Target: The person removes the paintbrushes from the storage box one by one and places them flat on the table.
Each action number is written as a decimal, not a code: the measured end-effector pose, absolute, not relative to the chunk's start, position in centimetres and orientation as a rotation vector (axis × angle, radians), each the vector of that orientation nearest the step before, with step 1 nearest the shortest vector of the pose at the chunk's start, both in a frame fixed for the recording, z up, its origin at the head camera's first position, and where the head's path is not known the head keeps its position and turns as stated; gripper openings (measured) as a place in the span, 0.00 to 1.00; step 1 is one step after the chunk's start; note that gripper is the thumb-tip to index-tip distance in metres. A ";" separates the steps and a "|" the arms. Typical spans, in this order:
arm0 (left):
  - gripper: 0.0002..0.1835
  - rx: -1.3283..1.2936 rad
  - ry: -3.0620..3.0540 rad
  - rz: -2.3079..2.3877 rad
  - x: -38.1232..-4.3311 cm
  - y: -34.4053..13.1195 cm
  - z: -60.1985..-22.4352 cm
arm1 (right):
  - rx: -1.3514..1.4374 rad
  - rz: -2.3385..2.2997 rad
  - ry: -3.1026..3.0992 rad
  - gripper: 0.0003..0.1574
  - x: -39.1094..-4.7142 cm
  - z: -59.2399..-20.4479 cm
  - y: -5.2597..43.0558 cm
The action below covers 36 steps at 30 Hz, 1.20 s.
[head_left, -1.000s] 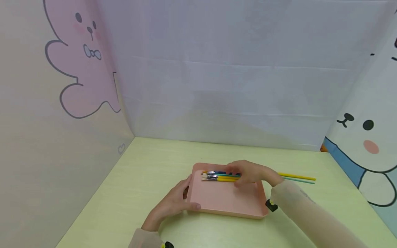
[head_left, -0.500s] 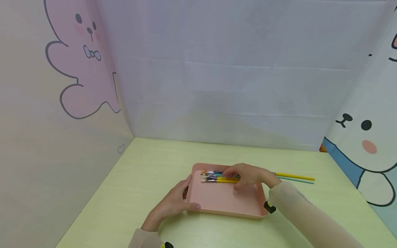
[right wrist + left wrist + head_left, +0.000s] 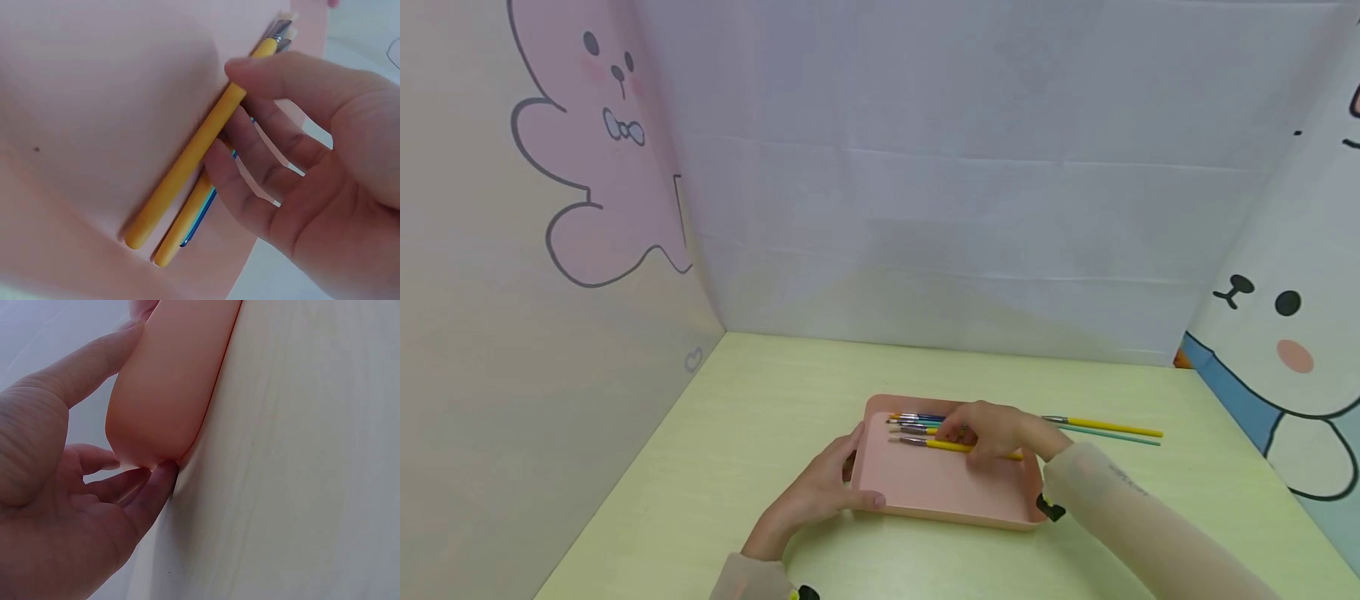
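Observation:
A shallow pink tray stands on the table, several paintbrushes lying along its far side. My left hand holds the tray's near-left corner; in the left wrist view the thumb is at the rim and the other fingers are round the corner wall. Inside the tray, my right hand pinches a yellow paintbrush between thumb and fingers. This brush lies a little apart from the others, on the near side. Blue and teal handles are partly hidden behind the right hand.
Beyond the tray's right side, another yellow paintbrush and a teal one lie on the table. A white sheet hangs behind, with cartoon-printed panels left and right.
One yellow paintbrush has shifted toward the tray's near side, apart from the bunch. The right hand has moved slightly left and nearer, and now pinches that brush. The left hand keeps its place.

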<state>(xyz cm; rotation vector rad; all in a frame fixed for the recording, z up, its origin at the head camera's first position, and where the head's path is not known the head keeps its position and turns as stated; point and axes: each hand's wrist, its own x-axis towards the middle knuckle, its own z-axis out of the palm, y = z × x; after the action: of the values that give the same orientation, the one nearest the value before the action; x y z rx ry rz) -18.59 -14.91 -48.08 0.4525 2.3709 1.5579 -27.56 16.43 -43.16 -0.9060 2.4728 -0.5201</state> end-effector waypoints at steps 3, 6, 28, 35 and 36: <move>0.64 0.453 2.372 1.558 -18.6 -14.9 -48.1 | -0.916 -0.492 2.498 0.31 -27.5 -43.3 16.2; 0.65 0.454 2.374 1.557 -18.6 -14.9 -48.1 | -0.921 -0.485 2.513 0.31 -27.5 -43.3 16.0; 0.65 0.446 2.387 1.539 -18.7 -14.8 -48.3 | -1.192 -0.683 2.445 0.35 -28.4 -41.0 18.5; 0.66 0.457 2.397 1.539 -18.8 -14.8 -48.5 | -1.130 -0.712 2.492 0.34 -28.3 -39.2 20.1; 0.66 0.458 2.397 1.540 -18.8 -14.8 -48.5 | -1.114 -0.715 2.499 0.34 -28.3 -39.0 20.4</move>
<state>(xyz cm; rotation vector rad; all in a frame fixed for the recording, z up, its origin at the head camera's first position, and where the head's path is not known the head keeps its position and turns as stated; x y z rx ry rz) -18.83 -14.75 -48.50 0.4576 2.3970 1.5398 -28.31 20.35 -38.98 -1.1141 2.4990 -0.7149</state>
